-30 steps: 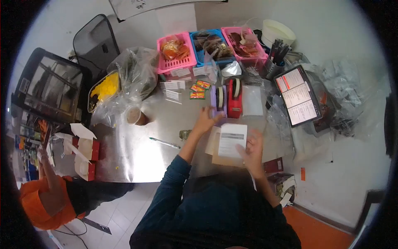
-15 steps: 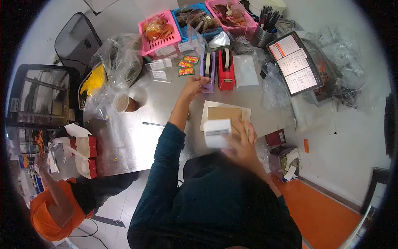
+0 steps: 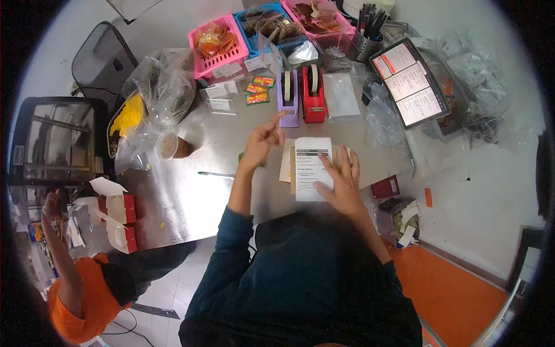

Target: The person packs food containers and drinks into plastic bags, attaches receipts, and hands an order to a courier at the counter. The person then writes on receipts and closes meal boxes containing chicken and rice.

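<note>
A printed paper slip (image 3: pixel 306 179) lies over a brown paper packet (image 3: pixel 293 153) on the metal table. My right hand (image 3: pixel 345 188) rests on the slip's right side with its fingers spread, pressing it flat. Just short of the purple tape dispenser (image 3: pixel 287 118), my left hand (image 3: pixel 263 144) is raised, its index finger stretched towards the dispenser's front end. Whether a bit of tape clings to that finger is too small to tell. A red tape dispenser (image 3: pixel 314 104) stands beside the purple one. Below my left hand a small green item (image 3: pixel 261 161) is partly hidden.
Pink (image 3: pixel 217 43) and blue baskets (image 3: pixel 266 23) of bagged food line the back. A tablet (image 3: pixel 409 84) stands right. A drink cup (image 3: pixel 173 146), a pen (image 3: pixel 214 174) and red boxes (image 3: pixel 128 222) lie left. A co-worker in an orange shirt (image 3: pixel 84 295) is at lower left.
The white slip, blurred in my right hand before, now lies flat on the packet under spread fingers. My left hand has come off the purple dispenser and drawn back towards me.
</note>
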Demonstrator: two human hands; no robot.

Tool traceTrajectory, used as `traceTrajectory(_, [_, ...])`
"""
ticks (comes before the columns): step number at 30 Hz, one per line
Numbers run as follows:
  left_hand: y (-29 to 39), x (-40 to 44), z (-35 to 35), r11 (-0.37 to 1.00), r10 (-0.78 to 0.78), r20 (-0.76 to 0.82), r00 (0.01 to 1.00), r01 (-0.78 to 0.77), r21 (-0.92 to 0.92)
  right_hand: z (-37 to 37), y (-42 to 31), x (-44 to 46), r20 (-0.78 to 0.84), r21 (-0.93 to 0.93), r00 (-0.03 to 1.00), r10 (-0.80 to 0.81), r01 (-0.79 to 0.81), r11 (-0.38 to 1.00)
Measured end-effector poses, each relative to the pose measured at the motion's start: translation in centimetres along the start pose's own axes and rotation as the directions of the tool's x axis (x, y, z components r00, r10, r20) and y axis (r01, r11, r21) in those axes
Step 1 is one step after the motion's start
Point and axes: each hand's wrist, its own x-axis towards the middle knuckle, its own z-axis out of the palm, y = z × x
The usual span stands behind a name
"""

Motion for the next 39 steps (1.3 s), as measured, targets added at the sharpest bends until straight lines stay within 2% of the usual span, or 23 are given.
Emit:
traceTrajectory(2, [3.6, -2.1, 1.4, 0.991, -0.11, 0.243, 0.964, 0.089, 0.096, 0.2, 0.1, 0.0, -0.005, 0.003, 1.0, -0.009, 0.009, 1.0])
traceTrajectory(3, [4.4, -2.7, 2.3, 0.951, -0.159, 0.224, 0.962, 0.088, 0.297, 0.2, 0.1, -0.1, -0.001, -0.003, 1.0, -0.007, 0.007, 1.0])
traceTrajectory(5, [5.1, -3.2, 3.9, 0.75, -0.243, 0.151, 0.958, 0.086, 0.656, 0.3, 0.1, -0.1, 0.007, -0.011, 1.0, -0.009, 0.009, 1.0])
traceTrajectory(8, [2.6, -3.3, 2.9, 0.889, -0.325, 0.106, 0.94, 0.265, 0.375, 0.4, 0.1, 0.1, 0.015, 0.027, 1.0, -0.022, 0.022, 0.999])
traceTrajectory(11, [2.1, -3.6, 3.1, 0.744, -0.305, 0.01, 0.952, 0.232, 0.627, 1.2, 0.9, 0.0, 0.002, 0.052, 0.999, -0.043, 0.042, 0.998])
traceTrajectory(14, [-1.9, -4.6, 1.8, 0.857, -0.13, -0.008, 0.992, 0.116, 0.501, 0.8, 0.7, 0.4, 0.054, 0.239, 0.996, -0.075, 0.06, 0.969])
traceTrajectory(15, [-2.0, -4.9, 1.1, 0.785, -0.057, -0.058, 0.997, 0.081, 0.614, 0.3, 0.7, 0.3, 0.106, 0.209, 0.992, -0.065, 0.042, 0.977])
traceTrajectory(16, [-2.3, -4.8, -0.1, 0.641, 0.158, -0.047, 0.986, -0.066, 0.765, -0.2, 0.9, 0.4, 0.118, 0.227, 0.99, -0.082, 0.053, 0.972])
traceTrajectory(18, [-3.6, -4.4, -3.4, 0.206, 0.527, 0.104, 0.843, -0.245, 0.947, -0.9, 1.4, 0.6, 0.143, 0.259, 0.983, -0.112, 0.072, 0.963])
traceTrajectory(21, [-5.7, -5.8, -5.9, 0.185, 0.243, 0.043, 0.969, -0.09, 0.979, -0.2, 2.8, 0.9, 0.181, 0.482, 0.978, -0.108, 0.008, 0.876])
traceTrajectory(22, [-5.2, -5.6, -5.4, 0.44, 0.18, -0.141, 0.974, 0.048, 0.897, -0.3, 2.9, 1.0, 0.152, 0.465, 0.983, -0.103, 0.021, 0.885])
traceTrajectory(24, [-3.2, -5.0, -2.7, 0.812, -0.083, -0.418, 0.905, 0.305, 0.498, -0.4, 3.0, 0.5, 0.099, 0.429, 0.991, -0.091, 0.04, 0.902])
traceTrajectory(27, [-0.5, -4.8, 3.1, 0.748, -0.059, -0.355, 0.933, 0.277, 0.603, 0.0, 3.9, -0.4, 0.053, 0.373, 0.998, -0.041, 0.018, 0.928])
traceTrajectory(28, [-1.4, -4.7, 4.0, 0.666, -0.042, -0.264, 0.964, 0.224, 0.712, 0.1, 4.1, -0.6, 0.07, 0.404, 0.997, -0.018, -0.011, 0.915])
traceTrajectory(30, [-1.3, -5.2, 3.7, 0.686, -0.069, -0.17, 0.983, 0.17, 0.707, 0.2, 4.1, -0.9, 0.106, 0.462, 0.994, 0.026, -0.073, 0.884])
traceTrajectory(32, [-1.3, -4.8, -1.3, 0.793, 0.031, -0.29, 0.957, 0.153, 0.59, 0.2, 3.8, -1.3, -0.002, 0.395, 1.0, -0.005, 0.006, 0.919])
traceTrajectory(33, [-0.9, -4.6, -4.7, 0.635, 0.337, -0.415, 0.845, 0.121, 0.763, 0.1, 3.7, -1.6, -0.061, 0.354, 0.998, -0.016, 0.036, 0.934])
traceTrajectory(34, [0.2, -4.8, -8.9, 0.301, 0.568, -0.418, 0.709, 0.294, 0.907, 0.5, 3.9, -2.3, -0.055, 0.354, 0.998, -0.003, 0.022, 0.935])
traceTrajectory(35, [0.6, -5.4, -13.6, 0.151, 0.401, -0.667, 0.628, 0.672, 0.725, 1.4, 4.5, -3.0, -0.052, 0.353, 0.999, 0.012, 0.007, 0.936])
traceTrajectory(36, [1.4, -6.0, -15.7, 0.154, 0.476, -0.76, 0.443, 0.809, 0.568, 2.7, 5.3, -3.6, -0.051, 0.352, 0.998, 0.031, -0.011, 0.936])
traceTrajectory(37, [0.9, -6.8, -19.0, 0.122, 0.372, -0.83, 0.415, 0.865, 0.487, 5.1, 6.5, -4.0, -0.021, 0.505, 0.996, 0.086, -0.063, 0.861])
traceTrajectory(38, [0.7, -7.5, -21.5, 0.161, 0.157, -0.875, 0.458, 0.862, 0.48, 8.3, 8.2, -4.4, 0.012, 0.642, 0.991, 0.134, -0.11, 0.759])
traceTrajectory(39, [-1.2, -8.2, -24.7, 0.494, 0.071, -0.806, 0.588, 0.681, 0.541, 9.0, 8.9, -4.2, 0.033, 0.71, 0.987, 0.157, -0.133, 0.692])
